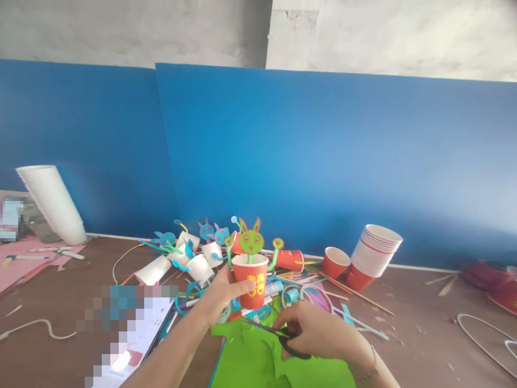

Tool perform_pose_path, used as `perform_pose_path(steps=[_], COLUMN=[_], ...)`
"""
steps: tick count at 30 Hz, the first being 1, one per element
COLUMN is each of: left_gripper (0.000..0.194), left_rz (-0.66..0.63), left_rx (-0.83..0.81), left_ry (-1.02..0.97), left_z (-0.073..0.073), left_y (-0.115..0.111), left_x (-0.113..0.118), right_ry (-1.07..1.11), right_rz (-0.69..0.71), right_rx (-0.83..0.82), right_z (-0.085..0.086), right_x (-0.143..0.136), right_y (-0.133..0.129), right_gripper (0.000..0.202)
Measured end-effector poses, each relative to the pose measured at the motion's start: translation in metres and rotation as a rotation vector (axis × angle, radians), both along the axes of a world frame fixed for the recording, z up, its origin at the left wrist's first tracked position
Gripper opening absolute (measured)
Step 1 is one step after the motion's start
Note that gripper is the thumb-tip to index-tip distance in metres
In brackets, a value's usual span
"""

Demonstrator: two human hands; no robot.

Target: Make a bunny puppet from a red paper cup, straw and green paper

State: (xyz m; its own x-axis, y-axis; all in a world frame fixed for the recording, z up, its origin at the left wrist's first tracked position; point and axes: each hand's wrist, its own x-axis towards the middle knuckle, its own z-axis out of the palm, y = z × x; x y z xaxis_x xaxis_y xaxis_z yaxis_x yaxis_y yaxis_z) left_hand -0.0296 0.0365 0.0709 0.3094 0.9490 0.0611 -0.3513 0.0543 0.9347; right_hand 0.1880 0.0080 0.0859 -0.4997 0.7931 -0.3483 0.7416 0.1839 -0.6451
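Head view: left hand is closed round a red paper cup from its left side; thumb lies across the front wall, remaining fingers largely hidden behind; cup upright, mouth up, long axis near vertical. Green rabbit face stands above the rim, with a green strip ending in a disc at either side.

Right hand is closed on scissors; fingers at the black handles, blades projecting left and slightly away from the wearer; blade gap too small to judge, cannot tell if parted.

Key relation: the cup lies ahead and to the left of the right-hand grip; scissors' long axis runs crosswise to the cup's upright axis, tips near its base, contact not resolvable; left hand is the nearer, already touching the cup; right hand lower and to the right, apart from it.

Surroundings: green paper beneath the scissors; white cups beyond the left hand; stacked cups farther right, leaning; phone beside the left forearm, partly masked.
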Motion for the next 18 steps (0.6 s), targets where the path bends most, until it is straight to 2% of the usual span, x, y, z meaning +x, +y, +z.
perform_pose_path(steps=[4,7,10,14,18], left_gripper=[0.059,0.058,0.061,0.076,0.083], left_rz=[0.3,0.694,0.932,0.979,0.916], left_rx=[0.069,0.087,0.122,0.079,0.091], left_ry=[0.052,0.16,0.506,0.696,0.825], left_z=[0.003,0.007,0.009,0.008,0.002], left_y=[0.019,0.042,0.064,0.084,0.092], left_x=[-0.019,-0.045,-0.072,-0.096,-0.099], right_ry=[-0.089,-0.109,-0.128,-0.166,-0.227], right_rz=[-0.064,-0.076,-0.067,-0.056,-0.084], right_rx=[0.069,0.11,0.137,0.134,0.124], right_z=[-0.003,-0.004,-0.005,-0.007,-0.007], right_x=[-0.002,-0.003,-0.001,0.004,0.005], right_y=[0.001,0.002,0.002,0.002,0.002], right_gripper=[0.03,0.029,0.029,0.029,0.033])
